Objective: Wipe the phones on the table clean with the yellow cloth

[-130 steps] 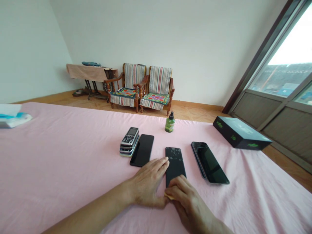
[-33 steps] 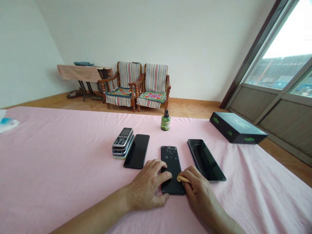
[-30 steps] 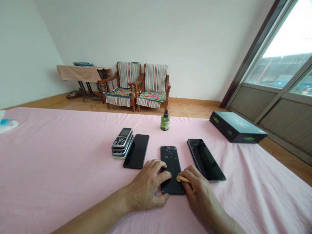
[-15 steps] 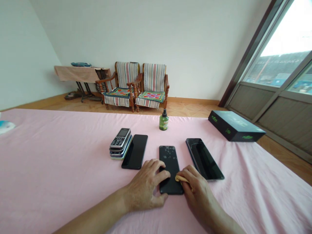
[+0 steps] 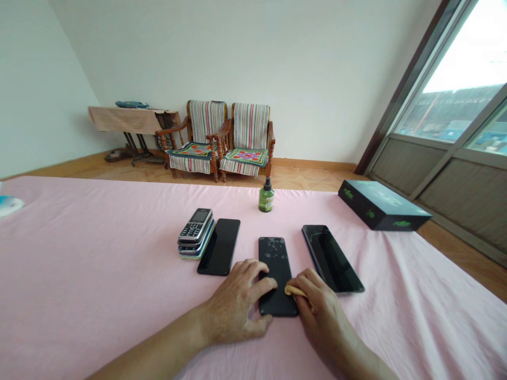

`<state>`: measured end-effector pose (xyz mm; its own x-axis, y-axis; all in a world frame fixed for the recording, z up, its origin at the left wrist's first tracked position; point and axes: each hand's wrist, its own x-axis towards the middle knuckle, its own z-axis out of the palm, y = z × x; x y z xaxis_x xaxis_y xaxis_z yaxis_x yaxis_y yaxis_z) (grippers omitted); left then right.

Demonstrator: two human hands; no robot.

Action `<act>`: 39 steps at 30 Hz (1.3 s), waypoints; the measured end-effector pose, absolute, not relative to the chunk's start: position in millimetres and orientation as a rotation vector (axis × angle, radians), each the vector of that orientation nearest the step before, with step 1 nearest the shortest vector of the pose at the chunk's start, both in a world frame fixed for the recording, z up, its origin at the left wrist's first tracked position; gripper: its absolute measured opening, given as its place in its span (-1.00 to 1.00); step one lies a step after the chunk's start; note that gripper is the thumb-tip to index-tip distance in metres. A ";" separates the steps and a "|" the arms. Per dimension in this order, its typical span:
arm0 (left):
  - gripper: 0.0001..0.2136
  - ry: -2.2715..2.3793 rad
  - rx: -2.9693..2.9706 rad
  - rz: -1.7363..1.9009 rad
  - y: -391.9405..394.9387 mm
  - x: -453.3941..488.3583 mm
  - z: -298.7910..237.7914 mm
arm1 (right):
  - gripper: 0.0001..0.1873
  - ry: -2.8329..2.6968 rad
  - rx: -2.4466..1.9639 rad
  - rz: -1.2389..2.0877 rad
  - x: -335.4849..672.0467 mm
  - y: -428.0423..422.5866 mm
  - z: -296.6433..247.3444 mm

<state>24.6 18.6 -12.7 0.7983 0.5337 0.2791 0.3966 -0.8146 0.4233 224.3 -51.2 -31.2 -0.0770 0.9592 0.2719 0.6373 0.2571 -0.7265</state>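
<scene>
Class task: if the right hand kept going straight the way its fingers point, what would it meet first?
The right hand would most likely meet the middle black phone first; the small yellowish cloth it pinches seems already at that phone's edge.

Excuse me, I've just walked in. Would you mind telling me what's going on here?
A person has their left hand spread on a black smartphone lying face up on a pink sheet. Their right hand pinches a small tan cloth at the phone's edge. The phone's upper screen shows pale smudges. Another smartphone lies to its left, another to its right, with stacked keypad phones and a green spray bottle beyond.
</scene>
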 end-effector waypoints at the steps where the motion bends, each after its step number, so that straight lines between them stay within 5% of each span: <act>1: -0.58 0.707 2.636 0.560 18.6 24.4 -12.1 | -0.72 -1.796 -1.462 0.557 224.4 -51.0 -31.1; 5: -0.60 0.706 2.556 0.565 18.5 22.5 -8.7 | -0.72 -1.764 -1.462 0.533 224.9 -51.5 -29.2; 12: -0.29 0.840 2.470 0.610 19.8 22.6 -14.2 | -0.73 -1.988 -1.262 0.491 211.6 -59.7 -22.5; 25: -0.45 0.851 2.502 0.580 14.1 21.3 -9.7 | -0.69 -1.927 -1.438 0.254 210.4 22.5 -31.3; 39: -0.28 0.771 2.566 0.453 20.9 20.2 -8.9 | -0.70 -1.960 -1.515 0.100 199.2 81.3 -44.8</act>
<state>20.2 20.9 -8.9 0.7928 0.5810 0.1844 0.4437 -0.7575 0.4789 199.2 81.3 -44.8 -0.1204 0.8889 0.4419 0.8393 0.3289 -0.4330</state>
